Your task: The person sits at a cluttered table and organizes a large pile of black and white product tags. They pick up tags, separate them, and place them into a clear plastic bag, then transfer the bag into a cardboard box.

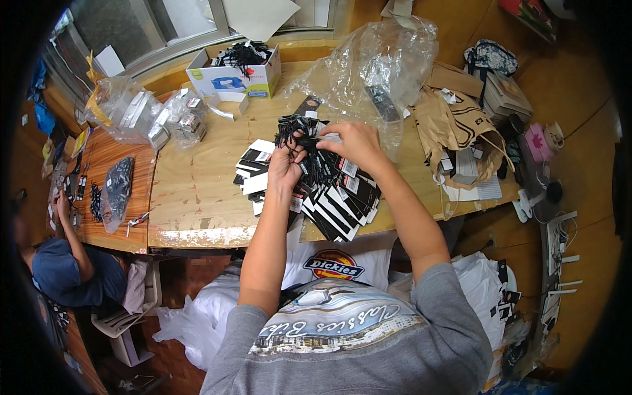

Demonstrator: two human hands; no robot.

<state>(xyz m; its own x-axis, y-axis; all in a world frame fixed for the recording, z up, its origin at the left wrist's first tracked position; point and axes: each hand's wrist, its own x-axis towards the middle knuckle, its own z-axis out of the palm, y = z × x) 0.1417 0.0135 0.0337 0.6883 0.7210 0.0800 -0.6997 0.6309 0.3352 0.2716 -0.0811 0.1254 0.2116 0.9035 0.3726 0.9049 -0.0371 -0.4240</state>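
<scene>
My left hand [284, 168] is closed around a thick bunch of hang tags [339, 204] by their black strings [287, 129]. The tags, black and white with red-marked labels, fan out over the near edge of the wooden table on both sides of the hand. From the right, my right hand [361, 146] reaches to the top of the bunch. Its thumb and fingertips are bent together among the strings, and what they pinch is too small to make out.
A carton [253, 82] of black strings stands at the back. Behind the tags lies a clear plastic bag [368, 59]; a brown paper bag [454, 131] sits at right. Bagged white boxes [138, 108] stand left. A co-worker [76, 263] sits far left, white garments [471, 289] right.
</scene>
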